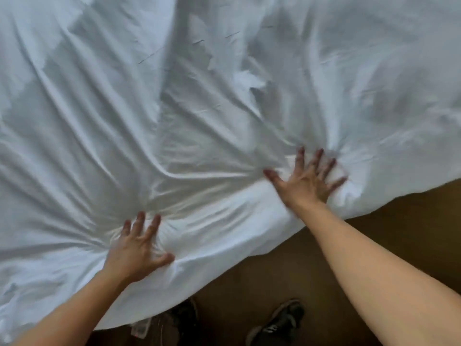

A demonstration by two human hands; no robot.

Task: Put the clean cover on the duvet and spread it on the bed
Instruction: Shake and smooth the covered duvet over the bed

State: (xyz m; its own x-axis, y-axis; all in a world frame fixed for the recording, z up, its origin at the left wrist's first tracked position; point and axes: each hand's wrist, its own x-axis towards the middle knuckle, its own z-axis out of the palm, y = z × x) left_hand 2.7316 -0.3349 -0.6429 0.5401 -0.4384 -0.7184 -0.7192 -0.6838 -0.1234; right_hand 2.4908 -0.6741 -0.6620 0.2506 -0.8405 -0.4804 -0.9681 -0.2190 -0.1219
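While pressing the white covered duvet [199, 108], lying wrinkled with its edge hanging above the floor [386, 233], with left hand [136, 245] and right hand [308, 181] both flat, splayed and gripping nothing, treat spreading as the step in hand and next sweep outward to flatten the creases [189, 174].

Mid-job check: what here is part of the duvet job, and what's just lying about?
Job: white duvet; left hand and right hand, both pressing on it.
Not the job: dark shoe; brown floor.
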